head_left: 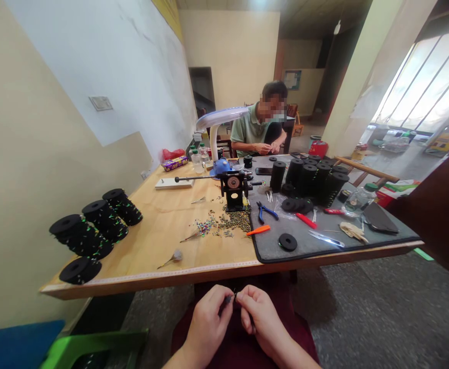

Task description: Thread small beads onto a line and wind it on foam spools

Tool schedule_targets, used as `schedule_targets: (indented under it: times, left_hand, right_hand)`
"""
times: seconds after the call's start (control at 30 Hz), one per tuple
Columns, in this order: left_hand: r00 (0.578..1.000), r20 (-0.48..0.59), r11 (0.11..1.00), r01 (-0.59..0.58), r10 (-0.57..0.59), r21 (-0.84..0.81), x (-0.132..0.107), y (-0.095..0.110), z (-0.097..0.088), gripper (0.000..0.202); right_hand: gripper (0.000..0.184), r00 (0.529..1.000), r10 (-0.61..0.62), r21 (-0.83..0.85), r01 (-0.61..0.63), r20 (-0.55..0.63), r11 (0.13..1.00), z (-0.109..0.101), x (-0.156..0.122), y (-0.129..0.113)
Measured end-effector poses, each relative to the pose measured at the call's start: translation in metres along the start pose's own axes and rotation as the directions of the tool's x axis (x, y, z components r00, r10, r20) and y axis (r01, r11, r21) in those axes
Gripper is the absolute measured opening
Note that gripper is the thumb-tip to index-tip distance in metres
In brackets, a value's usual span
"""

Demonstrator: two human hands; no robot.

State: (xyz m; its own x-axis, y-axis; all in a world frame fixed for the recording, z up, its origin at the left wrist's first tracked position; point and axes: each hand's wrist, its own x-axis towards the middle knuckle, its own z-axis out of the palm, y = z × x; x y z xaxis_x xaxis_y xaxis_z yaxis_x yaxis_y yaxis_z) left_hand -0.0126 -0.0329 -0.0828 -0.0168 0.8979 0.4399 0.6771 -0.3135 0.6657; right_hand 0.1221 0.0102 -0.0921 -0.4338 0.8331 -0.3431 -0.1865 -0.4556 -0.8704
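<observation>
My left hand (212, 313) and my right hand (258, 313) meet above my lap, just off the table's front edge. The fingers of both are pinched together. From the left fingertips pokes a small dark grey piece (228, 299), too small to name. The right thumb and forefinger close on something tiny beside it that I cannot make out. Beyond them on the wooden table (147, 225) lie a bundle of thin wires with a grey tip (176, 255), a pile of small brass-coloured parts (238, 220) and some multicoloured beads (205, 227).
A black hand-cranked winder (234, 189) stands mid-table near a blue-based lamp (221, 165). Black foam spools (101, 218) stand left, more spools (311, 177) right. On the grey mat (268, 248) lie blue pliers (265, 211), an orange tool (258, 230) and tweezers (326, 239). A person (257, 125) sits opposite.
</observation>
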Motion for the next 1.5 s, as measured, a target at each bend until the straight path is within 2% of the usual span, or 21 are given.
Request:
schedule_targets:
  times: [0.2,0.53,0.93,1.2,1.33,1.5]
  left_hand:
    - [0.998,0.028,0.999,-0.049,0.048,0.018,-0.0002,-0.0005,0.0001,0.012]
    - [0.997,0.072,0.999,-0.032,0.033,-0.008,0.002,0.0041,-0.0001,0.014]
    - [0.988,0.116,0.99,0.112,-0.102,-0.083,0.0018,0.0034,0.0036,0.011]
    - [0.974,0.136,0.966,0.204,-0.183,-0.159,0.0026,0.0062,0.0039,0.012]
    - [0.965,0.141,0.946,0.247,-0.221,-0.21,0.0034,0.0066,0.0032,0.012]
    - [0.954,0.17,0.929,0.284,-0.248,-0.236,0.0029,0.0074,0.0027,0.013]
  right_hand:
    - [0.042,1.0,-0.024,-0.06,0.023,-0.009,0.998,-0.0016,0.0001,-0.001]
    - [0.041,0.999,-0.049,-0.099,0.049,0.008,0.994,-0.0033,0.003,-0.0017]
    - [0.032,0.999,-0.045,0.074,0.045,0.001,0.996,-0.0038,0.0067,0.0043]
    - [0.031,0.999,0.012,0.253,-0.02,0.034,0.967,-0.0049,0.0061,0.0007]
    - [0.034,0.999,-0.001,0.242,-0.007,0.034,0.97,-0.0061,0.0059,0.0016]
    - [0.038,0.998,-0.069,0.168,0.067,0.003,0.983,-0.0075,0.0051,0.0029]
